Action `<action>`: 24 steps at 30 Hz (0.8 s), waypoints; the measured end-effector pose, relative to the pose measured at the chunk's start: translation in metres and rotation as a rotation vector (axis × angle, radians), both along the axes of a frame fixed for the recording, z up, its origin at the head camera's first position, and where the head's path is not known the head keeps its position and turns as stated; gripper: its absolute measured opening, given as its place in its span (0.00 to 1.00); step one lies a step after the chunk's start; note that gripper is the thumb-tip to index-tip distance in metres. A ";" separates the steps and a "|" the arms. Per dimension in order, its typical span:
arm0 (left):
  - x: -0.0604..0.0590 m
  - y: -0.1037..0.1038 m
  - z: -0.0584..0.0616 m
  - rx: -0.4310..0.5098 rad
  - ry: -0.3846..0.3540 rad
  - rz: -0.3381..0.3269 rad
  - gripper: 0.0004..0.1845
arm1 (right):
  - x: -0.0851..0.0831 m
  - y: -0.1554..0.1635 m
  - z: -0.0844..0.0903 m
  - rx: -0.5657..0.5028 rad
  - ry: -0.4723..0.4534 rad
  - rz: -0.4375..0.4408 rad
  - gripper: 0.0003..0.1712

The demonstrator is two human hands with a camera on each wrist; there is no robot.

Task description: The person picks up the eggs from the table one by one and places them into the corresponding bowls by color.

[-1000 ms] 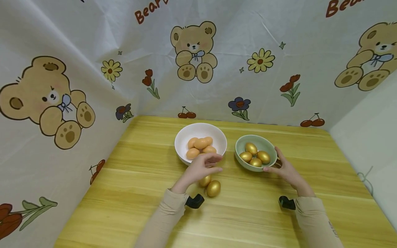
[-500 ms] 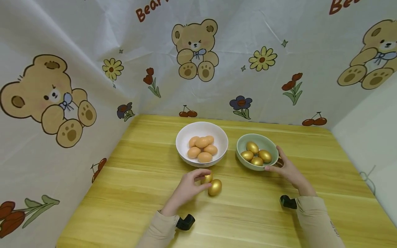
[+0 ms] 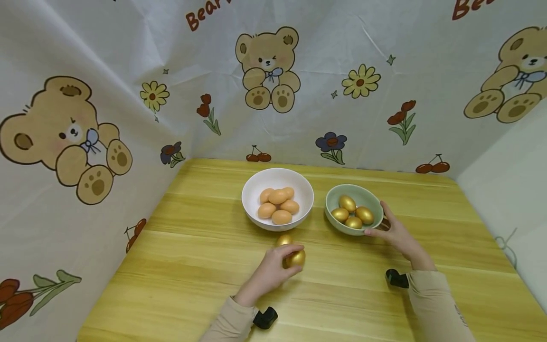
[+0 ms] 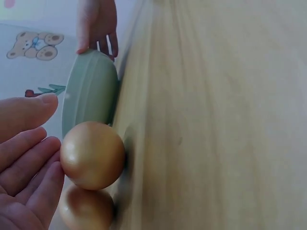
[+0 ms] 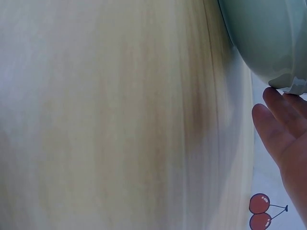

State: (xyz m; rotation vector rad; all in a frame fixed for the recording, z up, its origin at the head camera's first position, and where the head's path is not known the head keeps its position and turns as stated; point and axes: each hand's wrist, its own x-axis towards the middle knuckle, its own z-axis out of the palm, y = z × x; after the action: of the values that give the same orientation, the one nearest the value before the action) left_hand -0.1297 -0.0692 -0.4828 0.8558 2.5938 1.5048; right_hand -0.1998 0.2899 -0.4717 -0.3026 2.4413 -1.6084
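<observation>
A person's left hand now curls over the nearer golden egg on the wooden table; half a second ago its fingertips were at the farther golden egg, which now lies uncovered just beyond, toward twelve o'clock. In the left wrist view the fingers sit beside the egg, loosely bent and not plainly closed round it, so the grasp looks only begun and the egg appears to rest on the table. The right hand has not moved: it cups the near right rim of the green bowl, fingers relaxed against the wall, steadying it. That bowl holds three golden eggs and lies toward two o'clock from the left hand. A white bowl of five brown eggs stands at twelve o'clock, just beside the green one. Bare tabletop runs between the held egg and the green bowl, and wider at nine o'clock; the bear-print cloth walls the back and left edges
</observation>
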 end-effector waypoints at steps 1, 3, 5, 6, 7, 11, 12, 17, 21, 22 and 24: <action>0.000 0.001 0.000 -0.007 0.006 0.002 0.23 | 0.000 0.000 0.000 -0.003 0.001 0.001 0.59; 0.001 0.002 0.000 -0.013 0.007 0.005 0.23 | 0.000 0.000 0.000 -0.009 -0.001 0.002 0.59; 0.002 0.003 0.000 -0.019 0.008 0.007 0.23 | 0.000 0.000 0.000 -0.013 -0.001 0.003 0.59; 0.002 0.004 -0.001 -0.022 0.007 0.007 0.23 | 0.000 0.001 0.000 -0.015 -0.002 0.003 0.59; 0.001 0.004 -0.001 -0.025 0.010 0.008 0.23 | 0.000 0.000 0.001 -0.013 -0.002 0.003 0.59; 0.001 0.007 -0.003 -0.044 0.030 0.017 0.23 | 0.001 0.000 0.001 -0.008 -0.002 0.006 0.59; 0.001 0.007 -0.003 -0.050 0.035 0.019 0.23 | 0.001 0.000 0.001 -0.007 -0.002 0.007 0.59; 0.000 0.011 -0.005 -0.095 0.043 0.013 0.24 | 0.001 0.000 0.001 -0.007 -0.003 0.010 0.58; 0.000 0.014 -0.006 -0.141 0.047 0.004 0.24 | 0.001 0.000 0.002 -0.006 0.000 0.008 0.58; 0.000 0.014 -0.006 -0.152 0.053 0.002 0.24 | 0.001 0.000 0.002 -0.005 0.000 0.008 0.58; 0.000 0.016 -0.006 -0.171 0.073 -0.006 0.24 | 0.002 0.000 0.002 -0.005 0.002 0.008 0.58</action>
State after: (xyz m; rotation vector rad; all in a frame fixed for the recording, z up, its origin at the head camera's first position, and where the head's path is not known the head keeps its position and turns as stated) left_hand -0.1297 -0.0536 -0.4886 0.9144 2.7197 1.2494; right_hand -0.1983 0.2896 -0.4697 -0.3145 2.4348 -1.6115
